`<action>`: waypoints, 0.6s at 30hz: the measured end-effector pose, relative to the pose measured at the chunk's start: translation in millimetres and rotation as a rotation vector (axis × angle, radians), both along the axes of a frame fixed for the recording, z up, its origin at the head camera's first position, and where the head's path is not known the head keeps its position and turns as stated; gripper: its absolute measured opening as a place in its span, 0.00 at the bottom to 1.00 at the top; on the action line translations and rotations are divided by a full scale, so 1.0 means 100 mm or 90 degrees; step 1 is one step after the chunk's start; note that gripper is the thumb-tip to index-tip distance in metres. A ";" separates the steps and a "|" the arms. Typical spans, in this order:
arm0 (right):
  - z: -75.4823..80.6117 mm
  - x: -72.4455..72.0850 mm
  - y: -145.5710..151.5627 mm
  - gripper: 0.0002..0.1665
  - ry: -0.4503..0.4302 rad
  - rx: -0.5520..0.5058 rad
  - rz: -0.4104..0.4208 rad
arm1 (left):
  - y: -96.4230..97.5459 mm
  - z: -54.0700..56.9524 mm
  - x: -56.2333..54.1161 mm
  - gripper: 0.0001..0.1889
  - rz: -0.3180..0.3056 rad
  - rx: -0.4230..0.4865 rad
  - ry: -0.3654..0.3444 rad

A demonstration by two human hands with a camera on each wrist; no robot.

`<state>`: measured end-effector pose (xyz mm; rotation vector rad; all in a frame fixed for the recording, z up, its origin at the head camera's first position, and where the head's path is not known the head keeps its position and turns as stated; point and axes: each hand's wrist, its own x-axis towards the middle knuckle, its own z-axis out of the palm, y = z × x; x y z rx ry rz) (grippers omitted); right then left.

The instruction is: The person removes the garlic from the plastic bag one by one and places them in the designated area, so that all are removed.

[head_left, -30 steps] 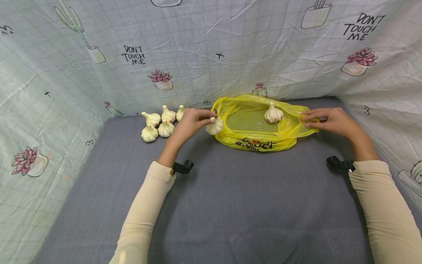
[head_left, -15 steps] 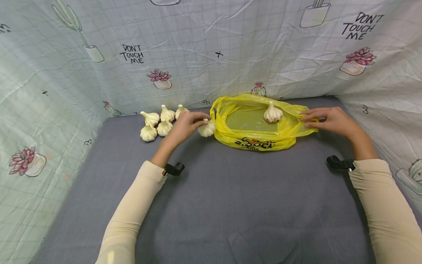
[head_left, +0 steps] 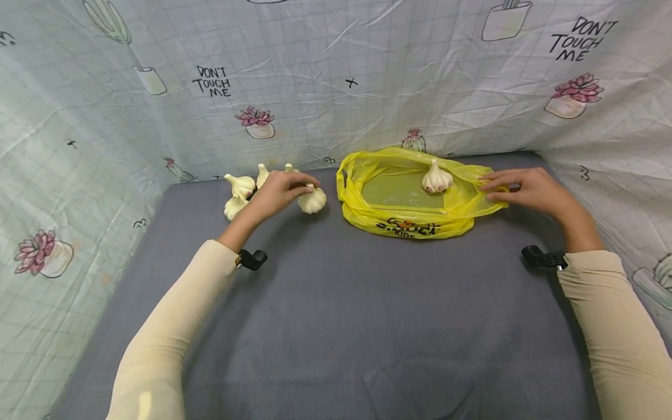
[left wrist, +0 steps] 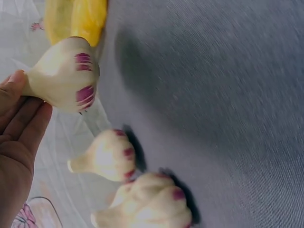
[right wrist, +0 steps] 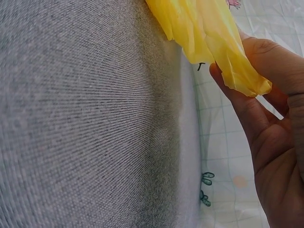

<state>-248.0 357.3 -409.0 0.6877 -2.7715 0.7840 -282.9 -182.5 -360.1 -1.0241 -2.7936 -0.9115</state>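
Observation:
My left hand (head_left: 275, 195) pinches a garlic bulb (head_left: 312, 200) by its stem, just left of a yellow plastic bag (head_left: 415, 224). In the left wrist view the held garlic bulb (left wrist: 71, 76) shows purple streaks and hangs over the table, its shadow off to one side. At the bag's right end, my right hand (head_left: 532, 189) pinches the rim between thumb and fingers, and the mouth gapes wide. Another garlic bulb (head_left: 437, 177) lies inside the bag toward the right. In the right wrist view, bunched yellow plastic (right wrist: 237, 66) sits between the fingers.
Several more garlic bulbs (head_left: 240, 185) stand grouped at the back left, partly hidden by my left hand. A grey cloth (head_left: 367, 315) covers the table. Behind it and along both sides hangs a printed fabric sheet (head_left: 315, 87).
My left hand has drawn away to the left from the bag's left edge, carrying the garlic bulb toward the grouped bulbs. The right hand keeps its grip on the rim.

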 end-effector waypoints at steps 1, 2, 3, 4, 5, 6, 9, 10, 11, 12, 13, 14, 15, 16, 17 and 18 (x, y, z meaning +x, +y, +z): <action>0.00 0.00 -0.01 0.13 -0.002 0.001 -0.001 | -0.02 0.00 -0.02 0.11 -0.002 -0.004 -0.002; 0.01 0.00 -0.01 0.13 -0.006 0.000 -0.003 | -0.04 -0.01 -0.03 0.11 -0.004 -0.008 -0.005; 0.01 0.00 -0.02 0.13 -0.008 -0.002 -0.003 | -0.06 -0.01 -0.05 0.11 -0.005 -0.011 -0.009; 0.01 0.00 -0.02 0.13 -0.009 -0.003 -0.005 | -0.07 -0.01 -0.06 0.11 -0.006 -0.013 -0.014; 0.01 0.01 -0.01 0.13 -0.012 -0.003 -0.008 | -0.08 -0.01 -0.08 0.11 -0.006 -0.015 -0.020; 0.01 0.01 -0.01 0.13 -0.013 -0.003 -0.010 | -0.09 -0.01 -0.09 0.10 -0.004 -0.018 -0.024; 0.01 0.01 0.00 0.13 -0.020 -0.003 -0.012 | -0.13 -0.03 -0.12 0.10 -0.002 -0.030 -0.034; 0.01 0.01 0.00 0.13 -0.022 -0.001 -0.014 | -0.15 -0.03 -0.14 0.10 -0.004 -0.034 -0.033; 0.01 0.01 0.01 0.13 -0.023 0.000 -0.016 | -0.16 -0.04 -0.15 0.10 -0.005 -0.038 -0.032; 0.01 0.01 0.01 0.12 -0.024 0.001 -0.017 | -0.17 -0.04 -0.16 0.10 -0.008 -0.040 -0.032; 0.01 0.01 0.01 0.12 -0.026 0.002 -0.017 | -0.19 -0.05 -0.17 0.10 -0.011 -0.040 -0.031; 0.01 0.01 0.02 0.12 -0.027 0.003 -0.018 | -0.20 -0.05 -0.18 0.11 -0.016 -0.038 -0.032; 0.01 0.01 0.02 0.13 -0.028 0.004 -0.018 | -0.21 -0.05 -0.20 0.10 -0.021 -0.039 -0.030; 0.01 0.01 0.02 0.13 -0.029 0.005 -0.019 | -0.22 -0.05 -0.21 0.10 -0.025 -0.038 -0.031; 0.01 0.01 0.02 0.13 -0.029 0.006 -0.018 | -0.23 -0.05 -0.22 0.10 -0.028 -0.035 -0.035; 0.01 0.01 0.02 0.13 -0.029 0.007 -0.017 | -0.23 -0.04 -0.22 0.10 -0.030 -0.034 -0.038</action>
